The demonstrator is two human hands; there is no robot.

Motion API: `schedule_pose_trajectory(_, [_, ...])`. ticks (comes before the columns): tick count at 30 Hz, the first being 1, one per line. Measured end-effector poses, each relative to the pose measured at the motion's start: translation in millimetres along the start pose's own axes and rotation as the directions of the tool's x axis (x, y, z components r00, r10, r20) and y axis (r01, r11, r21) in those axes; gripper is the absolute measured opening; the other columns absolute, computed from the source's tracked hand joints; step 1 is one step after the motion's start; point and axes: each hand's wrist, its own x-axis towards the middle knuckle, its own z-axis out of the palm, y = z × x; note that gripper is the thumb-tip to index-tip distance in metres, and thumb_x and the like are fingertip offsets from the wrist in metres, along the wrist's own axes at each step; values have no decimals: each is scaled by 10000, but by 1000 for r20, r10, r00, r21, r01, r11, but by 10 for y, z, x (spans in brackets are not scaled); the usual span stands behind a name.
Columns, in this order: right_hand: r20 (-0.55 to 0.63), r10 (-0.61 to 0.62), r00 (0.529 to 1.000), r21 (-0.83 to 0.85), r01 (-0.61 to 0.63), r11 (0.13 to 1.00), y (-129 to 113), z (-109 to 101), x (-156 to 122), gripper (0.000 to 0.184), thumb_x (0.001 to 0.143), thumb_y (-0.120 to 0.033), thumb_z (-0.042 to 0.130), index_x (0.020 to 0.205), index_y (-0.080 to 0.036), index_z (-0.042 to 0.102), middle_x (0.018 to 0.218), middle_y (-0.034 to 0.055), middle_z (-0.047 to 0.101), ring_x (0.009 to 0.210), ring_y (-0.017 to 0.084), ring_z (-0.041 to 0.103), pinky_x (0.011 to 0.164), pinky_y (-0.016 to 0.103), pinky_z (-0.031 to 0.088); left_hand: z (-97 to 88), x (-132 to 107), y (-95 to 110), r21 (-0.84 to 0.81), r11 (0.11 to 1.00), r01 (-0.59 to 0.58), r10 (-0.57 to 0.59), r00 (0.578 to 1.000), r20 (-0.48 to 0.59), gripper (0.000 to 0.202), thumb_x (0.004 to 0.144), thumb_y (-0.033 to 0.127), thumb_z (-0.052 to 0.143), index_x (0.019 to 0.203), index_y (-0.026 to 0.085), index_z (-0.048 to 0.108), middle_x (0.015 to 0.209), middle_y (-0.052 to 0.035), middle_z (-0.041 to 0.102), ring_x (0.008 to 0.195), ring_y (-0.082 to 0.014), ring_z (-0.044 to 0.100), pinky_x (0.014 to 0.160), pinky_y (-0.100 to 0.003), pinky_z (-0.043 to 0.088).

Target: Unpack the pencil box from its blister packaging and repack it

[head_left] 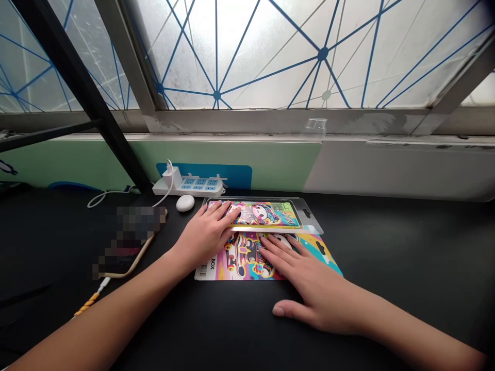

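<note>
A colourful printed backing card (pixel 243 257) with cartoon art, a barcode and the word BOX lies on the black table. Behind it, partly over its far edge, is a clear plastic blister shell (pixel 309 221) with a bright cartoon picture (pixel 270 214) inside. My left hand (pixel 207 229) lies on the shell's left part, fingers stretched out. My right hand (pixel 305 278) rests flat on the card's right half, fingers spread and thumb out on the table. Neither hand grips anything. The hands hide parts of the card and shell.
A white power strip (pixel 189 188) with a plug stands by the wall, and a small white rounded case (pixel 185 203) sits before it. A phone-like device (pixel 143 255), partly blurred out, lies left with a cable. A black bar (pixel 88 98) slants down at the left.
</note>
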Motion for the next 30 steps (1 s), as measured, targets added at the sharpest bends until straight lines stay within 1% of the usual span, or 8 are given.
schedule_pose_trajectory(2, [18, 4, 1000, 9, -4, 1000, 5, -32, -9, 949, 894, -719, 598, 1645, -234, 279, 1680, 160, 299, 1549, 409, 248, 1233, 679, 190, 17, 6, -7, 16, 1000, 17, -17, 1000, -2, 481, 1055, 264, 428, 1527, 212, 504, 1588, -137, 491, 1456, -365, 466, 1156, -540, 392])
schedule_pose_trajectory(5, [-17, -11, 1000, -1, 11, 1000, -20, -61, -17, 888, 858, -737, 632, 1550, -205, 468, 1596, 178, 475, 1482, 415, 392, 1206, 652, 280, 24, 7, -38, 54, 998, 33, -34, 999, 11, 481, 1066, 274, 414, 1533, 196, 495, 1588, -157, 484, 1450, -386, 468, 1136, -562, 406])
schedule_pose_trajectory(7, [-81, -21, 997, 8, 22, 1000, -38, -56, -15, 641, 904, -662, 629, 1349, -201, 640, 1373, 172, 668, 1291, 376, 580, 1123, 600, 407, 25, 7, -62, 83, 996, 37, -40, 999, 31, 482, 1072, 278, 407, 1539, 186, 485, 1589, -169, 479, 1448, -392, 470, 1122, -565, 415])
schedule_pose_trajectory(9, [-141, -13, 990, 23, 17, 1000, -42, -29, -10, 410, 976, -559, 574, 1148, -210, 701, 1091, 133, 737, 1033, 308, 660, 970, 526, 516, 26, 6, -80, 94, 995, 41, -44, 998, 39, 483, 1074, 275, 406, 1544, 189, 478, 1592, -169, 476, 1452, -393, 464, 1116, -560, 420])
schedule_pose_trajectory(12, [-234, 32, 972, -4, -34, 999, -17, 32, -5, 359, 1013, -506, 525, 1165, -217, 673, 1024, 119, 707, 929, 280, 635, 837, 463, 546, 31, 4, -93, 87, 995, 46, -49, 998, 29, 483, 1071, 277, 412, 1544, 205, 481, 1590, -161, 481, 1453, -398, 463, 1109, -555, 427])
schedule_pose_trajectory(18, [-411, 203, 889, -118, -273, 955, 76, 107, 6, 429, 994, -548, 523, 1256, -225, 631, 1202, 150, 665, 1089, 340, 604, 902, 518, 531, 44, 1, -101, 99, 995, 33, -36, 999, 28, 497, 1068, 272, 386, 1555, 220, 467, 1593, -154, 477, 1460, -396, 454, 1116, -560, 416])
schedule_pose_trajectory(24, [-376, 277, 884, -104, -338, 935, 65, 88, 24, 311, 984, -514, 555, 1038, -213, 614, 1089, 129, 647, 970, 305, 597, 852, 505, 510, 41, 1, -109, 122, 992, 16, -21, 999, 44, 500, 1069, 246, 366, 1557, 221, 470, 1596, -168, 469, 1442, -420, 470, 1086, -568, 442])
schedule_pose_trajectory(30, [-360, 242, 901, -73, -286, 955, 20, 60, 25, 222, 972, -446, 586, 937, -233, 534, 999, 97, 637, 896, 269, 594, 794, 432, 499, 14, 8, -104, 109, 994, 28, -36, 997, 70, 503, 1073, 240, 346, 1560, 221, 470, 1605, -170, 452, 1458, -426, 447, 1097, -579, 439])
